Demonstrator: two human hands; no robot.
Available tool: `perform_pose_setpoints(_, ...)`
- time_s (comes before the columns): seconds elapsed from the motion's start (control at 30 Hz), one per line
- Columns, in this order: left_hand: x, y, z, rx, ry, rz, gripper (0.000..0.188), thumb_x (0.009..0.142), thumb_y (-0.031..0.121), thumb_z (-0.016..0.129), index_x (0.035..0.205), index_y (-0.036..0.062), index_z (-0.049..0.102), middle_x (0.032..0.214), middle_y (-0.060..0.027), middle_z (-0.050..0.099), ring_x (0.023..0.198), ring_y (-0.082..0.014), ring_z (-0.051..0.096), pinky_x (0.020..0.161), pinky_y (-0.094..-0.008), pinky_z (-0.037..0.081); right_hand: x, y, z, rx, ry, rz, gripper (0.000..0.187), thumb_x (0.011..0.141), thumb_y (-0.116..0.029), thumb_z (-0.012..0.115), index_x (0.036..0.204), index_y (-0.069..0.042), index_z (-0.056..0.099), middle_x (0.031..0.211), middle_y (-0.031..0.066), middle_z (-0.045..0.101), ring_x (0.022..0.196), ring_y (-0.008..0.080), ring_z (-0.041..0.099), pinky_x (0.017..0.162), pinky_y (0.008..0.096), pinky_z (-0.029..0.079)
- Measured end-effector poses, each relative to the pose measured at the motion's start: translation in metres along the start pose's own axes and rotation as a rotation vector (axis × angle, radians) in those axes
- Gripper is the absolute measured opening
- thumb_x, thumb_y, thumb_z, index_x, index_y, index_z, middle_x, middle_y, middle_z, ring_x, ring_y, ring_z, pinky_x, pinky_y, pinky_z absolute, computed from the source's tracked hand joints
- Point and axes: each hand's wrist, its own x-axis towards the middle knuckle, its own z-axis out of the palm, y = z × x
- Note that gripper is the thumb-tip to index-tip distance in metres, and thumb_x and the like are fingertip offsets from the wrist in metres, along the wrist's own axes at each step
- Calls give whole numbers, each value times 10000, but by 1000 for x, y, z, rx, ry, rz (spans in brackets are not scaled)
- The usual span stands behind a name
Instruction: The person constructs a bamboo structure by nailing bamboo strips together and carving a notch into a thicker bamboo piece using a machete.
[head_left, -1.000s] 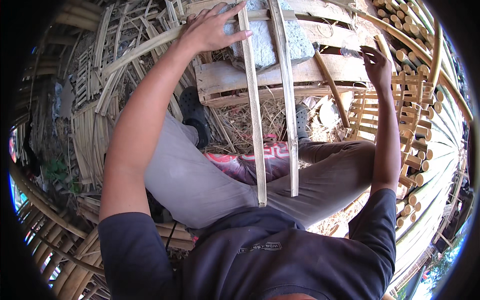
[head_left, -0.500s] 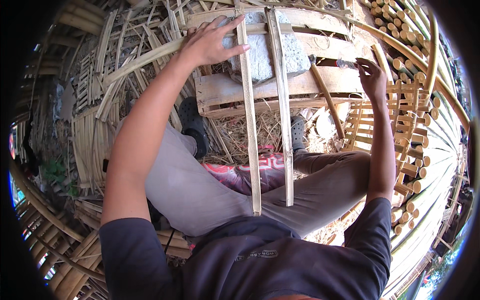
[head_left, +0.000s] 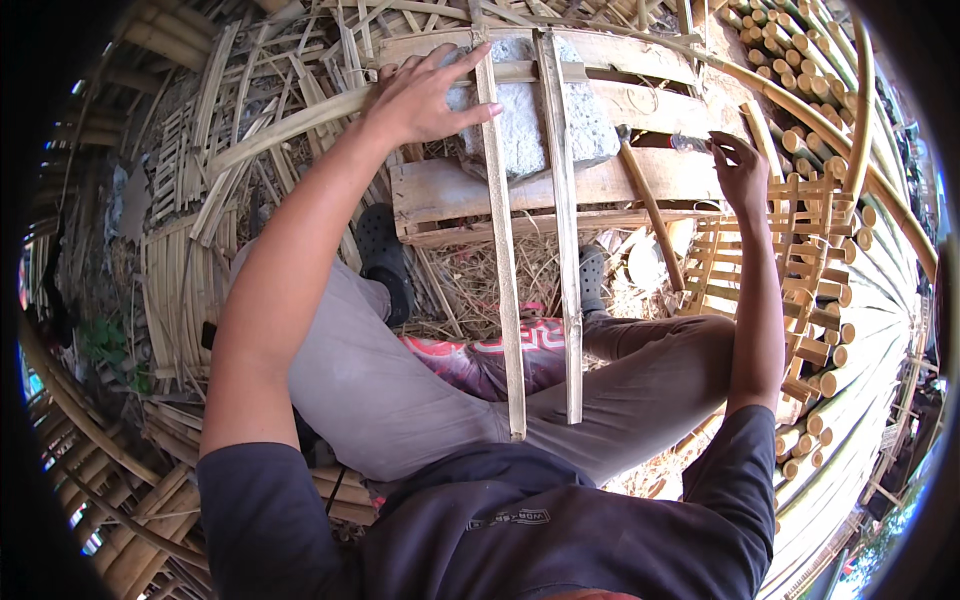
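Note:
My left hand [head_left: 425,100] has its fingers spread over a crosswise bamboo strip [head_left: 290,127]. Its index finger and thumb reach to the left of two long bamboo strips [head_left: 502,250]. Beside it runs the right long strip [head_left: 566,230]. Both cross a rough grey stone block [head_left: 522,125] and extend toward my lap. My right hand [head_left: 742,170] is raised at the right, fingertips pinched together; anything between them is too small to make out. Close to those fingertips lies a small clear packet with red on it [head_left: 688,143]. A hammer [head_left: 655,215] leans on the slats, handle toward me.
Under the stone is a slatted wooden platform [head_left: 440,197]. A bamboo rack [head_left: 722,262] and stacked bamboo poles [head_left: 815,80] stand at the right. Split bamboo pieces [head_left: 185,270] litter the left. A red and dark sack [head_left: 530,360] lies between my legs.
The view has shifted slightly. My right hand has drawn a little away from the packet, fingertips still together. My left hand stays on the strips.

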Motion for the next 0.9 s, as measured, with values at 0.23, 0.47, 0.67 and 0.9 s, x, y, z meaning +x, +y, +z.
perform_pose_setpoints(0.23, -2, -1, -1, -7, 0, -7, 900, 793, 882, 450, 1562, 492, 190, 1608, -172, 307, 1448, -422, 346, 1175, -664, 248, 1, -1, 1, -44, -23, -39, 216, 918, -27, 675, 1129, -14, 720, 1041, 123, 758, 941, 207, 753, 718, 277, 602)
perform_pose_setpoints(0.47, -2, 3, -5, -2, -29, -33, 908, 786, 880, 464, 1560, 498, 183, 1622, -158, 282, 1459, -413, 329, 1182, -664, 234, 1, 0, 2, -18, -6, -28, 214, 882, -39, 699, 1094, -30, 732, 1036, 134, 754, 908, 235, 756, 752, 307, 589)
perform_pose_setpoints(0.67, -2, -1, -2, -75, -26, -12, 909, 782, 888, 453, 1559, 502, 179, 1625, -168, 268, 1465, -421, 310, 1187, -668, 218, 0, -3, 2, 4, 16, -45, 208, 865, -39, 707, 1070, -27, 739, 1015, 152, 754, 892, 256, 758, 767, 320, 585)
perform_pose_setpoints(0.9, -1, 1, -2, -50, -33, -12, 925, 771, 905, 441, 1559, 501, 177, 1625, -171, 264, 1464, -426, 308, 1189, -661, 222, 1, 2, 2, -12, 18, -53, 208, 867, -40, 704, 1071, -28, 741, 1012, 150, 755, 889, 257, 758, 769, 324, 588)
